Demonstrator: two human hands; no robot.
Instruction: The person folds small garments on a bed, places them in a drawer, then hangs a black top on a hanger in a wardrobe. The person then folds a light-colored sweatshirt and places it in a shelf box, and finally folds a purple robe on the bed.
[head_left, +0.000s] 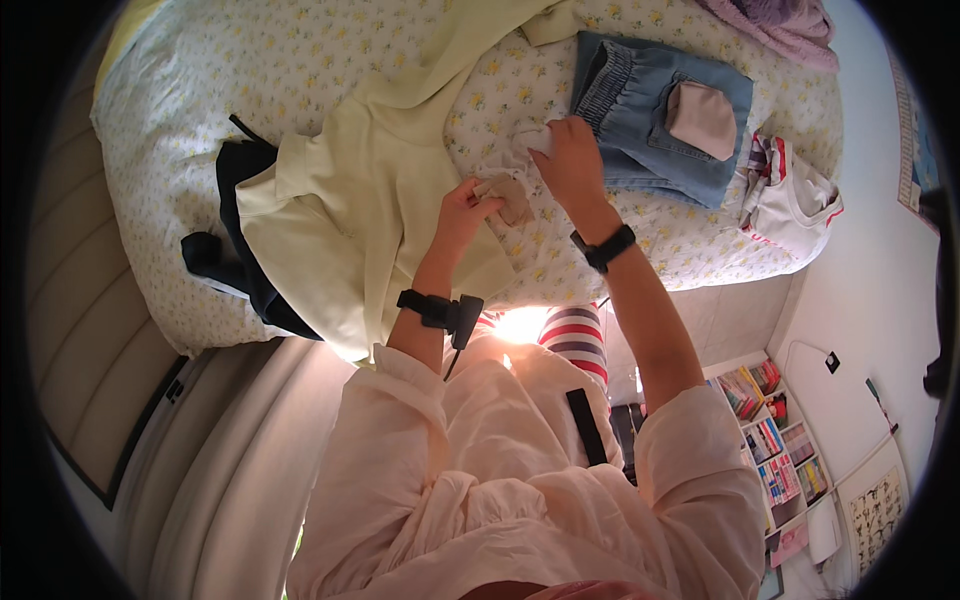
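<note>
My left hand (466, 212) pinches a small beige cloth piece (508, 199) above the floral bedspread. My right hand (571, 161) grips a small white cloth item (534, 140) that touches or lies beside the beige one; its exact kind cannot be told. A pale yellow long-sleeved top (375, 172) is spread to the left of my hands, partly over a black garment (244, 225). Right of my hands lie folded blue denim pants (637, 112) with an elastic waist, and a folded light pink cloth (703, 120) rests on them.
A white T-shirt with red trim (795, 202) lies at the right of the floral bedspread (262, 60). A dark sock (202, 253) is at the left, and a fluffy pink-purple cloth (795, 30) at the far right corner. Beyond the bed stands a bookshelf (784, 435).
</note>
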